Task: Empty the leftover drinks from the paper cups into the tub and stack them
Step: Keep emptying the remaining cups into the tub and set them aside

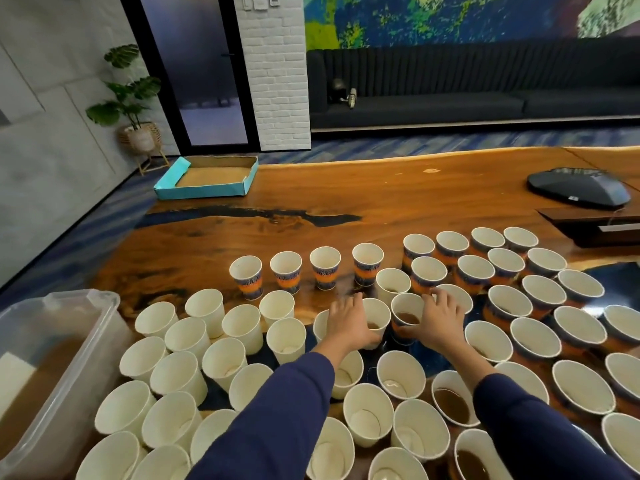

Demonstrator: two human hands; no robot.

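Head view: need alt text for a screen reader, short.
A person's left hand and right hand each grip a paper cup of brown drink amid dozens of open paper cups on a wooden table. A clear plastic tub holding brown liquid sits at the left edge.

A live-edge wooden table (398,199) carries crowded paper cups (287,271), a clear tub (86,327) at its left edge, a teal tray (204,192) at the far-left corner.
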